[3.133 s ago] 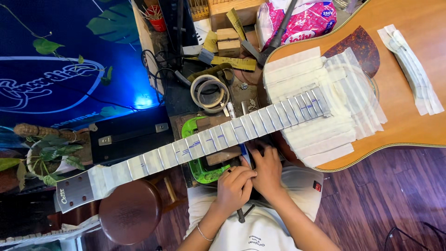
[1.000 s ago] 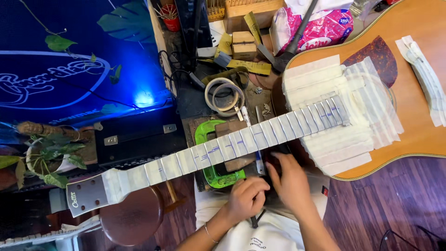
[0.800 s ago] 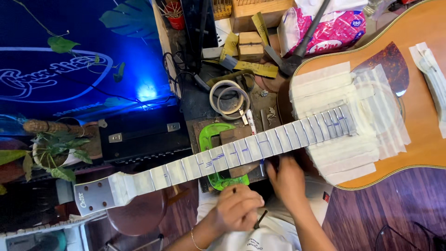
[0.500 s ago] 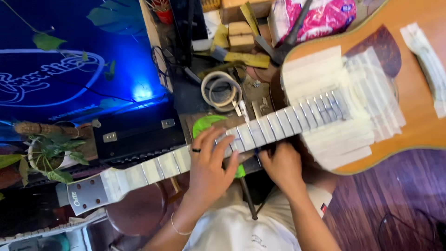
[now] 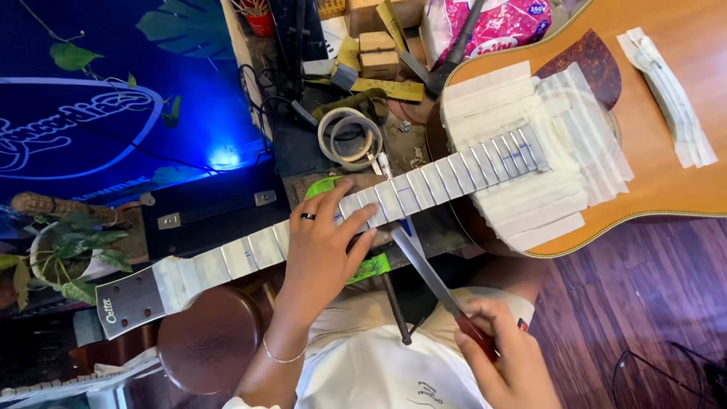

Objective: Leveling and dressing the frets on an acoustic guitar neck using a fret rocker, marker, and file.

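An acoustic guitar [image 5: 681, 136] lies face up across a cluttered worktop [image 5: 303, 144], its body at the upper right and its neck [image 5: 363, 208] running down to the left, ending in a dark headstock [image 5: 129, 301] above a round brown stool [image 5: 198, 344]. Pale tape covers the fretboard between the metal frets and is laid in strips over the top around the soundhole; a folded wad of tape [image 5: 666, 91] rests on the body near the right edge. The left hand [image 5: 322, 246], with a dark ring on one finger and a thin bracelet at the wrist, lies palm down on the middle of the neck, fingers spread and curled over it, pressing it down. Under the hand a green support [image 5: 363, 266] peeks out on both sides of the neck. The right hand [image 5: 503, 356] is closed round the red handle of a long flat file [image 5: 424, 269], whose blade slants up to the left and meets the edge of the neck just right of the left hand's fingers. A dark rod [image 5: 395, 307] lies beside the file over the person's lap. Behind the neck sit rolls of tape [image 5: 348, 136], small wooden blocks [image 5: 376, 49] and a pink packet [image 5: 503, 26]. At left are a blue glowing sign [image 5: 98, 113] and a potted plant [image 5: 76, 250].
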